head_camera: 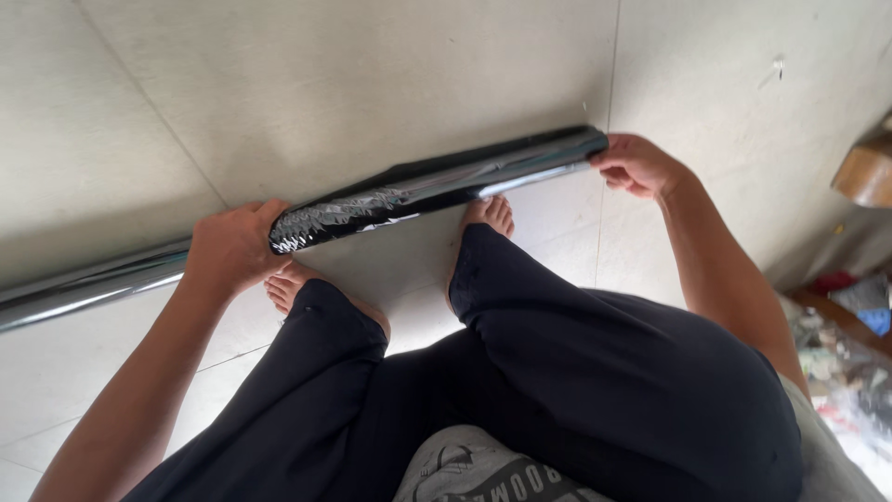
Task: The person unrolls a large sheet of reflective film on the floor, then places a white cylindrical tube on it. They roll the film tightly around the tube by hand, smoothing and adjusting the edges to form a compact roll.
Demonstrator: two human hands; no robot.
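Head view: the left hand is clamped around a long roll of glossy black film held above the tiled floor, while the right hand pinches its far end. The crinkled loose edge beside the left hand could crease further or unwind if either grip slackens, and the roll could drop onto the bare feet below.

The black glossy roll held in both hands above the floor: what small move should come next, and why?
Probably lower the right end a little. The roll slopes: the right hand pinches its far end higher in the picture, while the left hand wraps it lower, where the film looks crinkled. Levelling it may keep the loose film from slipping.
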